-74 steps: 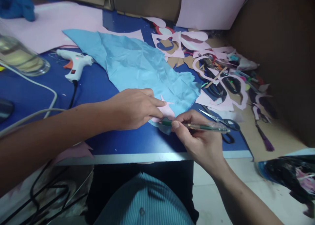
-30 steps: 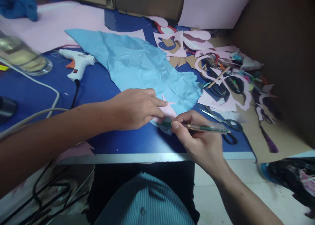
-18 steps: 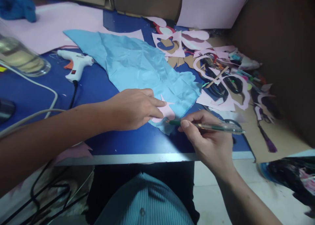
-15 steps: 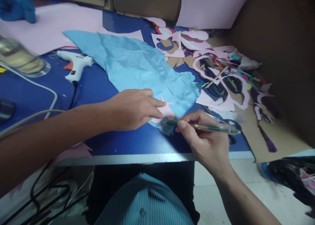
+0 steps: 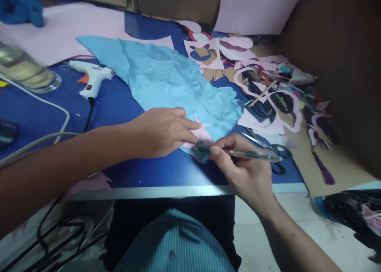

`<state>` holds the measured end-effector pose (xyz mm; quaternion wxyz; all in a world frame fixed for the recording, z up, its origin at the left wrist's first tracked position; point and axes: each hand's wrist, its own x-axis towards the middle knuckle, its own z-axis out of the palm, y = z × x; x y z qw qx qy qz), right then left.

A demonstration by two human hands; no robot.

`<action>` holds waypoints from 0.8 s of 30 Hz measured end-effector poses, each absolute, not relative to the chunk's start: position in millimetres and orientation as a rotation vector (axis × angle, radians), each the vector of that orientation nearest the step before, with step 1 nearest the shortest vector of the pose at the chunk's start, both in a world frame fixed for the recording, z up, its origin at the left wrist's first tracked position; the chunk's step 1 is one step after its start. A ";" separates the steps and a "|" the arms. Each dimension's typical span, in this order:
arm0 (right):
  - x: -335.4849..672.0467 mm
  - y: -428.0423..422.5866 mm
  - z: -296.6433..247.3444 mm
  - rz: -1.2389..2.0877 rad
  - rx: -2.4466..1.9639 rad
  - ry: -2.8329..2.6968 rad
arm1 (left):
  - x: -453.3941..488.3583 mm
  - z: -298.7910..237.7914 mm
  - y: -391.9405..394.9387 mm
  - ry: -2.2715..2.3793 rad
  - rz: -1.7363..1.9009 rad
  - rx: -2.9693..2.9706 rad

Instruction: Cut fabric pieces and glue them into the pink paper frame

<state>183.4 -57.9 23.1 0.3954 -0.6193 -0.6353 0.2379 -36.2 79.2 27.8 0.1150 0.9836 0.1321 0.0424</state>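
- My left hand (image 5: 160, 132) lies open, its fingers stretched out and pressing on a pink paper cutout (image 5: 203, 135).
- My right hand (image 5: 244, 168) is closed around a clear-barrelled pen (image 5: 247, 154), pinching it between thumb and fingers, with the tip just beside the cutout's lower edge.
- The cutout sits at the corner of a crumpled blue cloth (image 5: 169, 77), on the blue tabletop (image 5: 50, 105).
- Holding the paper flat with spread fingers should stop it sliding on the cloth; a low pen angle would keep the point close to the paper's edge.
- Scissors (image 5: 278, 153) lie just right of the pen; a hot glue gun (image 5: 91, 75) lies beyond my left forearm.
- Compared with a moment ago, my right hand has slid left, back toward the cutout; my left hand has barely moved.
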 end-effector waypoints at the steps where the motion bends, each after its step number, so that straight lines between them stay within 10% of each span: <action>1: 185.0 -57.6 22.9 0.594 -1.576 -1.599 | -36.1 27.8 79.1 0.389 0.119 2.883; 24: 186.7 -57.6 21.3 0.588 -1.589 -1.561 | -35.6 28.6 78.7 0.390 0.105 2.891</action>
